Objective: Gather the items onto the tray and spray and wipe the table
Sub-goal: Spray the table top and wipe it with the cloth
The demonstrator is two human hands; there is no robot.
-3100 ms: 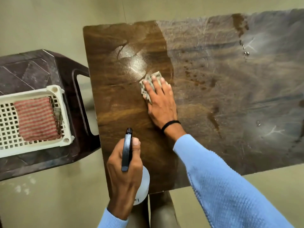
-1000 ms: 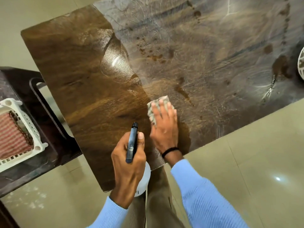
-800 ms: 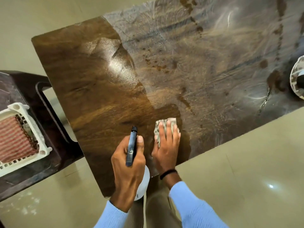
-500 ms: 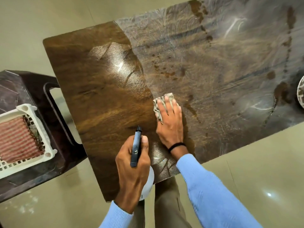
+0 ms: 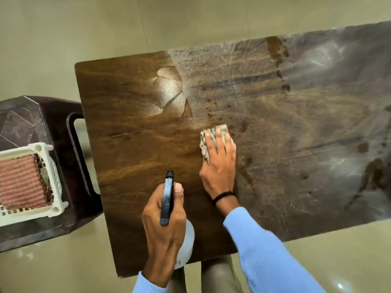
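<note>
Head view, the only one: the right hand (image 5: 219, 166) lies flat near the middle of the frame, fingers straight and pressing a small patterned cloth (image 5: 208, 136) onto the wooden surface (image 5: 131, 127). It pushes the cloth and does not clutch it. The left hand (image 5: 165, 227) sits lower, at the near edge, with its fingers wrapped round a spray bottle (image 5: 167, 199). The thumb lies beside the black head, and the nozzle points up the frame toward the dark part. The cloth rests right on the border between two zones. Everything left of it is dark, glossy and looks wiped. Everything right of it is dull and streaked, with brown spots (image 5: 243, 125) just beside the fingertips and more toward the upper right. The surface's long axis runs left to right across the frame, so the remaining work probably lies to the right. There the right hand is the nearer one, and the bottle would have to turn that way to wet it. The white tray (image 5: 56, 172) sits at the left edge on a dark stool (image 5: 42, 115), holding a striped towel (image 5: 21, 182), well apart from both hands.
</note>
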